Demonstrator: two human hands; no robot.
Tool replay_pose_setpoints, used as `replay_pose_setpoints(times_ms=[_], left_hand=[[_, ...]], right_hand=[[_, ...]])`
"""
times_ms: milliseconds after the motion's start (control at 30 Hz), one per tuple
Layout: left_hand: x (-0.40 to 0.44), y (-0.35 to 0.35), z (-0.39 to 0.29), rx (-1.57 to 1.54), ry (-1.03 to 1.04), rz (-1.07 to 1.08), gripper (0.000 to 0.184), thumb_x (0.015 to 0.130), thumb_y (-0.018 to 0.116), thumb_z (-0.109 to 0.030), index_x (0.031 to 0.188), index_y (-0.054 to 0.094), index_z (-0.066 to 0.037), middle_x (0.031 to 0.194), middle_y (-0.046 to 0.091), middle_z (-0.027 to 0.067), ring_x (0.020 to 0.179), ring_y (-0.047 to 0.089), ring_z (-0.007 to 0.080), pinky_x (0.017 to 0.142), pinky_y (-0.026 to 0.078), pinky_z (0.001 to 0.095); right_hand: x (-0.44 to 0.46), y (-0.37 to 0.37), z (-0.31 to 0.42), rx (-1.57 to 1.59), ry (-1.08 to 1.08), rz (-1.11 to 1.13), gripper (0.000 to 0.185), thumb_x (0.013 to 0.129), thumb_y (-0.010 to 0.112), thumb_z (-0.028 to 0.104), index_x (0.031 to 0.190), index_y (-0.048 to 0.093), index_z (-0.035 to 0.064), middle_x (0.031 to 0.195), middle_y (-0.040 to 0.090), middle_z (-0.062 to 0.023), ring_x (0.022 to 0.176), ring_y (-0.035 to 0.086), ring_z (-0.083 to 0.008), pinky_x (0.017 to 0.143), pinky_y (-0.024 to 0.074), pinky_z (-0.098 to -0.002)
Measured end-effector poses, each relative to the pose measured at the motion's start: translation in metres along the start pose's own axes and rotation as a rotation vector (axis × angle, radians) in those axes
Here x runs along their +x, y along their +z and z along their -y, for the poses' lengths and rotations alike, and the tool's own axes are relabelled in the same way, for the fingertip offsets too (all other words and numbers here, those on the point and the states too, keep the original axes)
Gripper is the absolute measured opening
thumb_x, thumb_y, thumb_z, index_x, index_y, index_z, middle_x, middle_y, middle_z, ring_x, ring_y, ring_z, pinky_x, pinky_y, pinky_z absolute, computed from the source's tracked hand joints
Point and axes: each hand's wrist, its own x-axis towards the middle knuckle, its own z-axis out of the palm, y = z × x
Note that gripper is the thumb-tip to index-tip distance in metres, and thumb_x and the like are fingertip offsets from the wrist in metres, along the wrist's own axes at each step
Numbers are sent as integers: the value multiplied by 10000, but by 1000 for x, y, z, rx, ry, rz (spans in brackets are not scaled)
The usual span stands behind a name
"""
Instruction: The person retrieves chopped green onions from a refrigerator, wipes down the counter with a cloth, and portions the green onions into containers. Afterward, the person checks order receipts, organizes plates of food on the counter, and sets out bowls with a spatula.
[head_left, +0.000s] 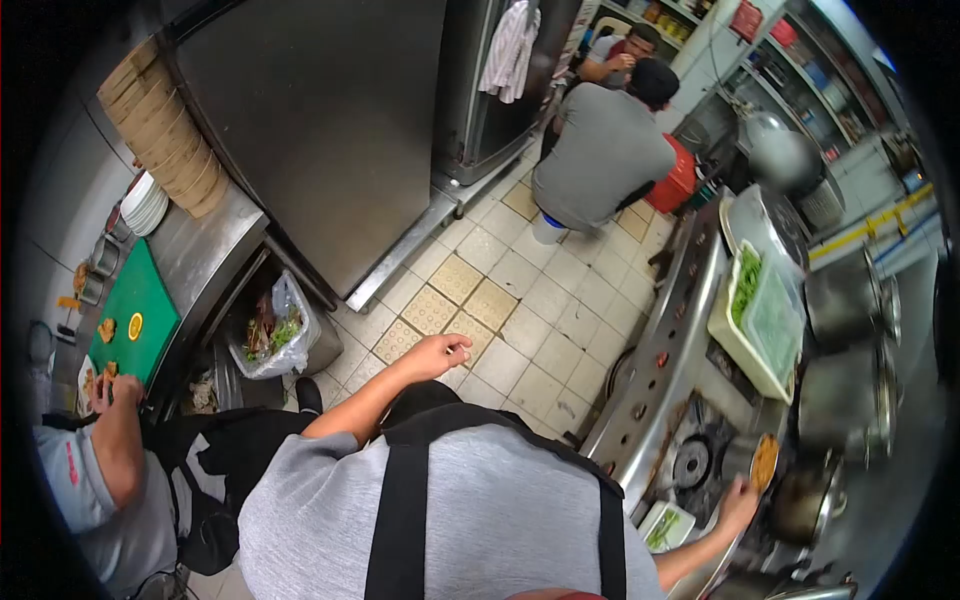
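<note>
My right hand is at the stove on the right, its fingers closed at the near edge of a small metal pot. Orange-brown food shows at the pot's mouth; the exact grip is partly hidden. Just left of the pot is a burner. Close to my right forearm lies a small white tray with green vegetables. My left hand hangs in the air over the tiled floor, fingers loosely bent and apart, with nothing visible in it.
A co-worker works at a green cutting board on the left. Another person sits low in the aisle, facing someone behind. A lined waste bin, a fridge, a tub of greens and large pots stand around.
</note>
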Motion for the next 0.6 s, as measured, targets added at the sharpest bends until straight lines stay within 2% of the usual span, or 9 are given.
replay_pose_setpoints(times_ms=[33, 67, 133, 167, 233, 300, 367, 533, 600], left_hand=[[15, -7, 3, -19, -9, -2, 352, 822, 597, -248, 1092, 587, -22, 792, 622, 87, 741, 593, 190, 714, 465, 302], [31, -13, 6, -20, 2, 5, 351, 826, 600, -247, 1095, 584, -23, 782, 614, 79, 745, 588, 186, 715, 461, 294], [65, -31, 16, -43, 25, 22, 351, 841, 598, -257, 1103, 579, -24, 800, 610, 77, 763, 580, 176, 715, 455, 290], [82, -43, 16, -37, 34, 20, 352, 846, 597, -260, 1105, 576, -22, 807, 608, 76, 767, 577, 171, 712, 454, 289], [116, -76, 13, -72, 18, -26, 365, 846, 593, -248, 1116, 566, -2, 807, 604, 68, 758, 566, 159, 715, 453, 286], [151, -112, 23, -86, -34, -122, 361, 843, 587, -244, 1120, 569, -13, 831, 616, 77, 756, 579, 165, 715, 459, 287], [174, -154, 8, 3, -144, -239, 357, 840, 583, -248, 1124, 573, -30, 866, 630, 86, 756, 593, 166, 711, 465, 285], [214, -227, 18, -122, -278, -428, 344, 863, 581, -254, 1146, 573, -58, 880, 639, 73, 765, 581, 143, 720, 461, 283], [225, -245, 19, -78, -337, -521, 342, 841, 599, -222, 1139, 573, -56, 915, 636, 76, 782, 597, 159, 726, 469, 283]], right_hand=[[40, 20, 39, 333, -288, 9, 296, 856, 572, 244, 1019, 595, -2, 900, 640, -169, 800, 601, -270, 735, 462, -353], [54, 14, 122, 402, -243, 97, 290, 861, 562, 190, 1085, 577, 6, 921, 637, -143, 817, 589, -209, 739, 458, -319], [94, 45, 244, 588, -528, 317, 315, 857, 567, 170, 1127, 558, 7, 959, 636, -110, 808, 574, -151, 736, 454, -283], [99, 48, 316, 666, -709, 427, 340, 831, 593, 163, 1133, 552, 12, 950, 627, -104, 791, 579, -170, 723, 450, -288], [118, 50, 436, 425, -1042, 516, 420, 781, 647, 196, 1150, 543, 25, 1052, 597, -143, 905, 582, -278, 773, 460, -330], [149, 64, 549, 560, -1361, 438, 463, 786, 646, 217, 1189, 511, 32, 1138, 560, -154, 952, 557, -282, 783, 457, -334], [193, 82, 667, 727, -1562, 115, 522, 792, 642, 227, 1242, 462, 35, 1213, 513, -151, 985, 543, -277, 785, 453, -340], [296, 101, 940, 1335, -985, -55, 756, 728, 703, 355, 1292, 375, -26, 1269, 446, -217, 1116, 487, -315, 906, 414, -365], [323, 120, 1023, 1289, -804, -281, 838, 695, 721, 392, 1307, 343, -37, 1246, 458, -234, 1103, 493, -330, 891, 425, -368]])
